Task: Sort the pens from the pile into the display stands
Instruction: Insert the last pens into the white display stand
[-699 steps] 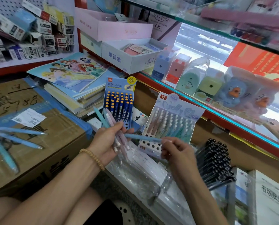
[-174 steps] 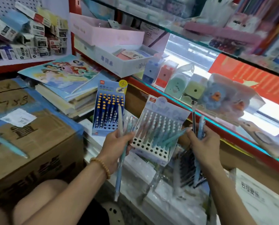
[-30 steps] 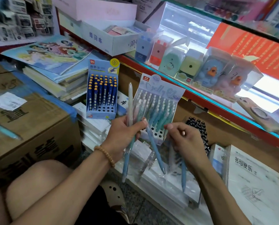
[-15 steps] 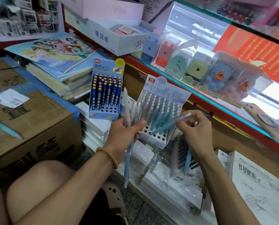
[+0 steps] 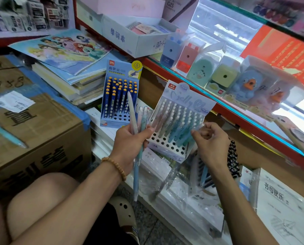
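At the pastel stand (image 5: 167,138), the right hand (image 5: 209,144) has just slotted its blue pen, fingers pinching its top; the left hand (image 5: 130,144) grips remaining pens (image 5: 138,121).

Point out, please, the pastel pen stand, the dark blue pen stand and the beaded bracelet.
pastel pen stand (image 5: 167,147): head view, white perforated front.
dark blue pen stand (image 5: 120,117): head view, lower holed panel.
beaded bracelet (image 5: 115,165): head view, beads on left wrist.
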### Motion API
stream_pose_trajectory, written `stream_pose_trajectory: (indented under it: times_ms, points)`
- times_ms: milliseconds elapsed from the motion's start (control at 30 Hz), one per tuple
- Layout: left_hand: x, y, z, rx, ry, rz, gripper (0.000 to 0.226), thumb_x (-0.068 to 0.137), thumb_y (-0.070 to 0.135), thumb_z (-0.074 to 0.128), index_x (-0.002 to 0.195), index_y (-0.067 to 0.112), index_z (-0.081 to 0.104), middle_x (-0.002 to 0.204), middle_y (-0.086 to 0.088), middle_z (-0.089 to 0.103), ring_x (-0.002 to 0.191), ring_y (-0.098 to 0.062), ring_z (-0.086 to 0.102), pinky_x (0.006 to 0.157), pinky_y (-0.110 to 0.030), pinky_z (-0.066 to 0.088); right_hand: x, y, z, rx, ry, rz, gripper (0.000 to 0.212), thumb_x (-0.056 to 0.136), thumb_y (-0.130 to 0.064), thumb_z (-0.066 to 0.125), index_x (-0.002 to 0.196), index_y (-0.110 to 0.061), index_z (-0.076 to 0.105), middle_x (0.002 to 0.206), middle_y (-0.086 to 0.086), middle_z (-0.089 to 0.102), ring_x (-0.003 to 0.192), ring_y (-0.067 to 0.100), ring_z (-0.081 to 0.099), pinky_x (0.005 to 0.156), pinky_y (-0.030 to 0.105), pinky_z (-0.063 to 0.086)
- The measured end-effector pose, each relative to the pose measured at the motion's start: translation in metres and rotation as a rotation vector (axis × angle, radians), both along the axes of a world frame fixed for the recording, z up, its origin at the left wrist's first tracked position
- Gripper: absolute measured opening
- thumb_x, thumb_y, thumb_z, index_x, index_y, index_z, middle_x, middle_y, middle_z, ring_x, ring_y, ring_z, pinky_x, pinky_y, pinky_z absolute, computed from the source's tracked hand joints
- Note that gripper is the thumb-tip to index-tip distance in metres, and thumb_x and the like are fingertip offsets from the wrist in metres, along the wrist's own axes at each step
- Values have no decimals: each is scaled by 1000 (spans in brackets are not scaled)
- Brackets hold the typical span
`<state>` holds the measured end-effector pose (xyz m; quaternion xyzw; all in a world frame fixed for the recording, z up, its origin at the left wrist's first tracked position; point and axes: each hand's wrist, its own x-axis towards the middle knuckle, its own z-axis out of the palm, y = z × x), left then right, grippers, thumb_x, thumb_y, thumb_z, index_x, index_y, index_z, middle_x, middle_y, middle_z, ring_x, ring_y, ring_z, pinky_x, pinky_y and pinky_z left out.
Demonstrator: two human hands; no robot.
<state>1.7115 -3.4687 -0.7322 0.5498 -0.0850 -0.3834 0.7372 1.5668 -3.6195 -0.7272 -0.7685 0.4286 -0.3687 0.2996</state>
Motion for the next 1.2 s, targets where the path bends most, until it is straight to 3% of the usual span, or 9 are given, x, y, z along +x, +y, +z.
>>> stream_pose_trajectory:
  times_ms: [300, 500, 733, 867, 967, 1067, 1200]
  points:
    - [2, 0, -2, 9, -17, -15, 6, 84, 10, 72, 81, 12, 69, 62, 1, 58, 50, -10, 48, 45, -17, 43, 7, 5, -5, -16, -60, -75, 15, 85, -19, 76, 85, -21, 61, 67, -8, 62, 60, 6, 57, 70, 33, 54]
    - [3, 1, -1, -2, -10, -15, 5, 84, 10, 73, 82, 10, 68, 60, 4, 60, 49, -8, 49, 45, -16, 44, 10, 3, -5, -8, 36, -64, 18, 86, -20, 76, 74, -14, 65, 66, -2, 62, 58, 7, 53, 60, 23, 48]
    - [3, 0, 0, -11, -9, -25, 5, 85, 8, 71, 82, 9, 68, 54, 9, 60, 49, -9, 47, 45, -17, 44, 15, 7, -17, 9, 88, -55, 19, 85, -19, 76, 70, -17, 65, 63, -5, 61, 54, 3, 52, 52, 10, 43]
    - [1, -1, 0, 8, -22, -36, 3, 85, 10, 71, 84, 8, 68, 58, 4, 58, 50, -10, 47, 47, -17, 45, 24, 12, -25, 9, 71, -76, 11, 90, -23, 72, 83, -15, 74, 64, -10, 63, 56, 1, 53, 60, 15, 44]
    - [2, -1, -1, 19, -19, -32, 4, 85, 10, 72, 82, 10, 69, 62, 1, 57, 50, -10, 47, 47, -18, 44, 26, 12, -25, -23, 109, -95, 15, 92, -23, 69, 79, -15, 73, 64, -10, 63, 56, 2, 56, 58, 13, 45]
    - [2, -1, -2, 22, -16, -35, 5, 85, 10, 72, 81, 11, 69, 63, 1, 58, 51, -10, 46, 47, -18, 44, 29, 10, -25, -11, 150, -122, 19, 91, -25, 70, 78, -12, 74, 65, -5, 66, 58, 8, 62, 62, 25, 55]
    - [-3, 0, -3, 31, -29, -50, 8, 85, 8, 71, 80, 12, 68, 59, 4, 62, 50, -12, 46, 46, -18, 43, 27, 13, -20, -7, 118, -145, 21, 87, -27, 75, 72, -14, 68, 62, -4, 65, 56, 8, 61, 60, 23, 52]
